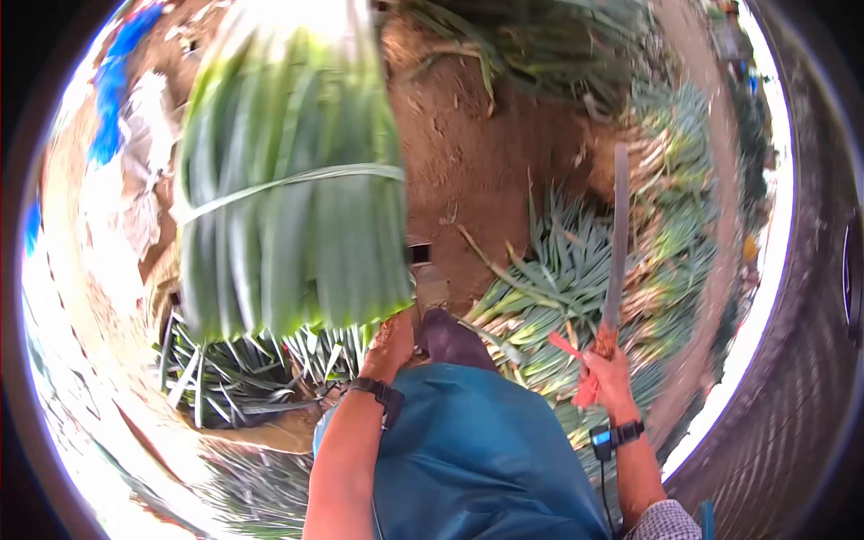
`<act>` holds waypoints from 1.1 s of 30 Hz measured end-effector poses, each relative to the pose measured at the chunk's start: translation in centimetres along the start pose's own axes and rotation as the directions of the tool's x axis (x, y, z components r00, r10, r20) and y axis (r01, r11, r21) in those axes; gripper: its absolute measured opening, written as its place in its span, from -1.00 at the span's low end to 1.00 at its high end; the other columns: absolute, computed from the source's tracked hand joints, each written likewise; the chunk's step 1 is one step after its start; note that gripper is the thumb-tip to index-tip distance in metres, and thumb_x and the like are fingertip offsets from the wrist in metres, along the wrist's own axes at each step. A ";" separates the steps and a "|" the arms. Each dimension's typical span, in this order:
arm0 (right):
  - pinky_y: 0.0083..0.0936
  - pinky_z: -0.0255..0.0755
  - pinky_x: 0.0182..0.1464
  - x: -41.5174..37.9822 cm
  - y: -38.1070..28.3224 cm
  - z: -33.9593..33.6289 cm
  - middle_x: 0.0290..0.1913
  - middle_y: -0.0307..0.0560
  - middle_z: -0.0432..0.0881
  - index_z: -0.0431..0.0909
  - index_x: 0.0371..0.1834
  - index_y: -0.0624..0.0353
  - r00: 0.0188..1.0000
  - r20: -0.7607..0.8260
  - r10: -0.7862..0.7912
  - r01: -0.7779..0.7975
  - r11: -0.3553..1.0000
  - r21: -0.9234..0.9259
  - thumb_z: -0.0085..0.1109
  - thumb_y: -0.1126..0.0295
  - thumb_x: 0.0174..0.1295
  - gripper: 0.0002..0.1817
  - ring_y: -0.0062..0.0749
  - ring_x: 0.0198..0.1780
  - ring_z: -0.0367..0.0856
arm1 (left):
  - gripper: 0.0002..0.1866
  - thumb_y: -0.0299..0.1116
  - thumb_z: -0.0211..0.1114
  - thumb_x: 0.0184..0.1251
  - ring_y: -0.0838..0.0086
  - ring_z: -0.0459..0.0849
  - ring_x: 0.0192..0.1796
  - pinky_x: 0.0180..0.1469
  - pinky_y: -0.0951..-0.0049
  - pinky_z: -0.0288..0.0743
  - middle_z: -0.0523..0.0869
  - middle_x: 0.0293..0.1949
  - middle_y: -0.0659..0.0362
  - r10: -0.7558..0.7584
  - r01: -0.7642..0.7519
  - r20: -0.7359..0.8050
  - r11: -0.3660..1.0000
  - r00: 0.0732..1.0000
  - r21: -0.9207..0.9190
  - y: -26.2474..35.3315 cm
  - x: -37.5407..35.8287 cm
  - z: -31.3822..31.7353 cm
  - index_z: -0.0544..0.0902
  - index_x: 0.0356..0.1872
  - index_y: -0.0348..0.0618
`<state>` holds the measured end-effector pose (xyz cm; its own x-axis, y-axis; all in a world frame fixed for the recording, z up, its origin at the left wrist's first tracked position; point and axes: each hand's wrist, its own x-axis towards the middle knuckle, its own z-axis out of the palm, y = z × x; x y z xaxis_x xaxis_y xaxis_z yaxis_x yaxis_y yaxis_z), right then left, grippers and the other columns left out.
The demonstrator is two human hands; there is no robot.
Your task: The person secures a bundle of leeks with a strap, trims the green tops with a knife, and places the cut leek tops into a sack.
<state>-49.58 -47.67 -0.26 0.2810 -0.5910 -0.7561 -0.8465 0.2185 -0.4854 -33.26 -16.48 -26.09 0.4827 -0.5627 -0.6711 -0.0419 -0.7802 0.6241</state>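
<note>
A thick bundle of leeks fills the upper left, pale stalks at the top and trimmed green ends toward me. A thin pale tie runs around its middle. My left hand grips the bundle from its lower right corner, its fingers partly hidden behind the leaves. In my right hand is a long knife, fingers wrapped around its handle, blade pointing up and away from me. Red material hangs at the handle. The knife is apart from the bundle.
Loose leeks lie in a long row on the right, with another pile nearer the middle. Cut green leaves lie below the bundle. Bare brown soil shows between. A blue apron covers my front.
</note>
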 end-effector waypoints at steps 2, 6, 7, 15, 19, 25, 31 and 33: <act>-0.49 0.57 -0.35 -3.3 -1.7 1.6 -0.39 -0.14 0.61 0.50 -0.12 0.28 0.989 -0.022 -0.146 0.147 0.989 0.012 0.25 0.50 0.26 -0.81 -0.48 -0.45 0.62 | -0.39 -0.33 0.25 0.31 -0.05 0.48 0.31 0.35 0.06 0.35 0.52 0.26 -0.19 0.005 -0.006 -0.049 1.000 0.999 -0.019 -1.3 -0.7 1.2 0.33 0.36 -0.28; -0.53 0.56 -0.34 -8.9 -8.0 8.7 -0.41 -0.12 0.64 0.54 -0.29 0.29 0.911 -0.002 -0.412 0.411 0.907 -0.093 0.18 0.62 0.24 -0.97 -0.49 -0.43 0.63 | -0.54 -0.33 0.06 0.38 -0.11 0.69 0.06 0.11 -0.04 0.55 0.71 -0.01 -0.21 -0.035 0.031 -0.022 0.986 0.999 -0.165 -1.7 -1.0 -0.2 0.43 0.27 -0.22; -0.54 0.56 -0.35 -9.4 -9.5 10.8 -0.42 -0.12 0.64 0.55 -0.31 0.30 0.893 0.025 -0.450 0.449 0.884 -0.132 0.17 0.64 0.23 -0.97 -0.50 -0.44 0.64 | -0.59 -0.32 0.04 0.38 -0.10 0.71 0.00 0.04 -0.04 0.58 0.73 -0.08 -0.19 -0.023 0.009 -0.065 0.979 0.998 -0.204 -1.5 -1.5 -0.8 0.46 0.20 -0.23; -0.57 0.53 -0.50 -13.8 -19.3 26.1 -0.42 -0.18 0.65 0.64 -0.20 0.27 0.652 0.669 -0.358 0.728 0.543 -0.419 0.36 0.67 0.08 -0.79 -0.62 -0.48 0.63 | -0.77 -0.26 0.10 0.37 -0.08 0.73 -0.17 -0.07 -0.05 0.58 0.76 -0.22 -0.04 0.102 -0.166 -0.182 0.908 0.978 -0.385 -3.9 -10.6 -3.3 0.67 -0.28 -0.14; -0.41 0.56 -0.40 -10.9 -17.0 27.0 -0.38 -0.05 0.63 0.64 -0.17 0.25 0.507 0.820 -0.265 0.862 0.166 -0.479 0.38 0.49 0.14 -0.79 -0.39 -0.50 0.67 | -0.74 -0.29 0.12 0.45 -0.12 0.69 -0.06 -0.01 0.03 0.60 0.72 -0.15 -0.17 -0.573 -0.155 -0.554 0.597 0.604 -0.787 -10.5 -15.5 -2.7 0.69 -0.08 -0.23; -0.44 0.65 -0.57 -7.0 -13.7 28.3 -0.34 -0.05 0.66 0.65 -0.02 0.32 0.693 0.681 -0.237 0.714 0.092 -0.694 0.31 0.44 0.19 -0.70 -0.45 -0.46 0.68 | -0.65 -0.35 0.04 0.53 -0.10 0.61 0.11 0.20 0.07 0.47 0.65 0.06 -0.21 -0.508 -0.265 -0.815 0.775 0.278 -0.574 -21.2 -10.7 -8.2 0.52 0.21 -0.30; -0.36 0.58 -0.44 -0.2 -10.1 29.2 -0.42 -0.02 0.64 0.66 -0.11 0.29 0.707 0.649 -0.282 0.677 0.002 -0.736 0.32 0.34 0.19 -0.72 -0.34 -0.47 0.65 | -0.53 -0.02 -0.09 0.58 -0.12 0.66 0.03 0.12 -0.03 0.50 0.72 -0.10 -0.21 -0.549 -0.081 -0.518 0.632 0.656 -0.771 -27.4 -2.4 -10.0 0.65 -0.01 -0.19; -0.27 0.50 -0.32 0.8 -9.6 30.5 -0.43 0.01 0.63 0.65 -0.18 0.25 0.658 0.696 -0.288 0.713 -0.061 -0.699 0.35 0.26 0.17 -0.71 -0.23 -0.43 0.63 | -0.53 -0.02 -0.11 0.59 -0.16 0.65 0.00 0.08 -0.08 0.49 0.72 -0.17 -0.22 -0.600 -0.079 -0.464 0.555 0.651 -0.828 -24.4 -1.9 -6.6 0.65 -0.11 -0.18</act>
<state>-27.46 -26.53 -9.65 0.7431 0.0892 -0.6632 -0.0636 -0.9772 -0.2027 -27.39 5.48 -37.41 0.7453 0.2285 -0.6263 0.6635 -0.1621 0.7304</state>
